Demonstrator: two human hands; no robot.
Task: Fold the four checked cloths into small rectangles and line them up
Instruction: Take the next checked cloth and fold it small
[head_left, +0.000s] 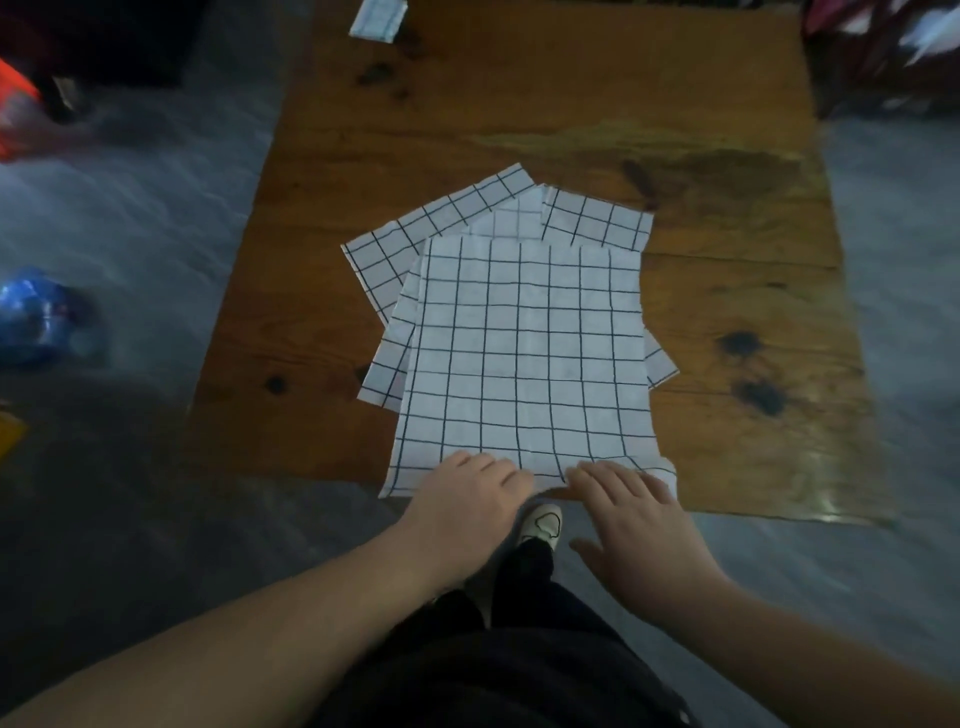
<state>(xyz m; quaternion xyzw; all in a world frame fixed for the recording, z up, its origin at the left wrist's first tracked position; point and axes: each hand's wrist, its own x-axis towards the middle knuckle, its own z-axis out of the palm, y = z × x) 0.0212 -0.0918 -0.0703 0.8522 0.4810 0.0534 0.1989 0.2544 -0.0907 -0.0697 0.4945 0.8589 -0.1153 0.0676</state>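
Observation:
A stack of white cloths with a black check pattern lies on the wooden table (727, 312). The top cloth (524, 353) is spread flat and unfolded. Corners of other checked cloths (441, 223) poke out from under it at the back left, another cloth corner (597, 218) at the back right, and a further cloth edge (384, 379) at the left. My left hand (467, 493) rests on the top cloth's near edge with fingers curled over it. My right hand (634, 514) lies beside it on the same edge, fingers spread flat.
A small folded checked piece (376, 18) lies at the table's far edge. On the grey floor to the left sit a blue object (31, 317) and a red-orange item (15, 109). My shoe (540, 522) shows below the table's near edge.

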